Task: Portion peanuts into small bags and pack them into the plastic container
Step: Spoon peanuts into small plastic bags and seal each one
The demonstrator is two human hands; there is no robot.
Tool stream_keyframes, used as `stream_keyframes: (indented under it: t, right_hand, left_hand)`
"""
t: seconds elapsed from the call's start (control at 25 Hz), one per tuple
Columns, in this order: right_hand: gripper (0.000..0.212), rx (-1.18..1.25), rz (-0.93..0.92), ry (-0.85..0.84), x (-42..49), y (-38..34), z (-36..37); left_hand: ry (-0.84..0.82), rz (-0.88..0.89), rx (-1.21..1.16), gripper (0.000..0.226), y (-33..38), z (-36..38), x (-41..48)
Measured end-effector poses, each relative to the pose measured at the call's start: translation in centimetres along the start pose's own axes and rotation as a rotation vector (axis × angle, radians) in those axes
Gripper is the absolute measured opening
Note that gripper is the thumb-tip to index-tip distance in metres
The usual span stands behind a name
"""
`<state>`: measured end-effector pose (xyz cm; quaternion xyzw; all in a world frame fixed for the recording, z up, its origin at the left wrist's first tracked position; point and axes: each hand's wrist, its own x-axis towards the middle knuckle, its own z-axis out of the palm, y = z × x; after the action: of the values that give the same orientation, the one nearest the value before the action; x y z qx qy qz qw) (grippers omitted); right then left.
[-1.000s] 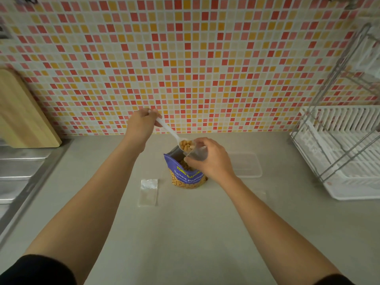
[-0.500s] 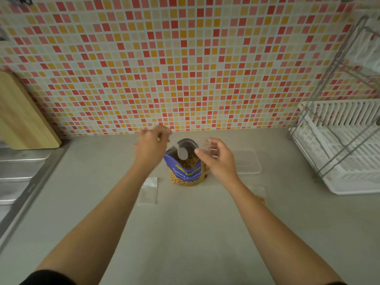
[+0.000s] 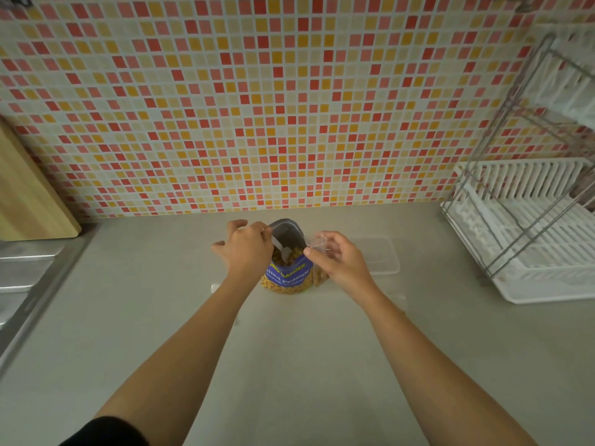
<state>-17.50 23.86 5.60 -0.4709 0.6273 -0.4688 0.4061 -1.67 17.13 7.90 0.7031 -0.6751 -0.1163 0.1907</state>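
A blue peanut pouch (image 3: 287,274) stands open on the grey counter, peanuts showing at its mouth. My left hand (image 3: 246,247) grips a white plastic spoon (image 3: 280,249) whose bowl is dipped into the pouch. Just right of the pouch, my right hand (image 3: 339,260) pinches the open top of a small clear bag (image 3: 317,244); peanuts show low in it beside the pouch. A clear plastic container (image 3: 380,257) lies on the counter behind my right hand. My left forearm hides most of an empty small bag (image 3: 215,287).
A white dish rack (image 3: 531,239) with a wire frame fills the right side. On the left, a wooden cutting board (image 3: 29,194) leans on the tiled wall above a steel sink edge (image 3: 29,284).
My left hand has come down from above the small bag, and the spoon, earlier raised with peanuts on it, now sits in the pouch. My right hand has kept hold of the small bag.
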Motion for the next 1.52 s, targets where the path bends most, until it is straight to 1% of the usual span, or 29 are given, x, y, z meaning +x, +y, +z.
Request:
stream_keyframes:
  t: [0.04, 0.08, 0.12, 0.2, 0.28, 0.36, 0.4, 0.6, 0.72, 0.84, 0.96, 1.08, 1.2, 1.36, 1.52]
  right_hand:
    - [0.055, -0.003, 0.0, -0.001, 0.0, 0.0, -0.1]
    - [0.054, -0.002, 0.002, -0.005, 0.0, 0.1, -0.1]
    - [0.054, 0.001, 0.003, -0.011, 0.0, 0.1, -0.2]
    - [0.054, -0.002, 0.003, -0.023, -0.1, -0.1, -0.3]
    - [0.054, -0.01, 0.007, -0.036, -0.2, -0.4, -0.4]
    - [0.052, 0.0, 0.014, -0.047, -0.1, -0.6, -0.5]
    - [0.05, 0.004, 0.017, -0.049, -0.1, -0.7, -0.5]
    - [0.052, 0.002, 0.016, -0.043, 0.0, -0.6, -0.6]
    - [0.049, 0.017, 0.009, -0.044, -0.2, -0.7, -0.5]
    - [0.045, 0.009, -0.026, 0.034, -0.2, -0.6, -0.4]
    - [0.049, -0.062, -0.08, 0.128, -0.1, -1.2, -0.5]
    - [0.056, -0.21, -0.122, 0.112, 0.2, -2.1, -0.1]
    - [0.061, -0.346, -0.151, 0.109, 0.1, -2.8, 0.6]
    - [0.057, -0.47, -0.195, 0.138, 0.2, -3.1, 1.3]
    - [0.053, -0.482, -0.208, 0.133, 0.5, -3.3, 1.9]
  left_hand:
    - [-0.007, 0.014, 0.032, 0.032, 0.2, 0.1, -0.1]
    - [-0.05, 0.002, 0.024, 0.032, 0.4, 0.3, -0.3]
    - [-0.102, -0.03, -0.008, 0.032, 0.6, 0.6, -0.2]
    - [-0.183, -0.11, -0.157, 0.028, 0.7, 0.6, 0.3]
    - [-0.166, -0.193, -0.35, 0.03, 0.2, 0.5, 1.0]
    - [-0.153, -0.216, -0.494, 0.029, 0.1, -0.1, 0.9]
    - [-0.167, -0.222, -0.53, 0.028, 0.1, -0.4, 0.8]
    - [-0.127, -0.266, -0.67, 0.028, -0.2, -1.3, 1.1]
    - [-0.143, -0.311, -0.753, 0.027, -0.3, -1.8, 1.3]
    - [-0.134, -0.35, -0.8, 0.03, -0.8, -2.0, 1.7]
    - [-0.114, -0.377, -0.807, 0.032, -1.9, -2.4, 2.6]
    - [-0.098, -0.395, -0.779, 0.033, -2.8, -2.8, 3.3]
    - [-0.103, -0.412, -0.807, 0.031, -3.4, -3.4, 3.8]
    - [-0.105, -0.463, -0.883, 0.024, -3.5, -5.0, 4.6]
    - [-0.096, -0.389, -0.925, 0.027, -2.3, -7.2, 5.2]
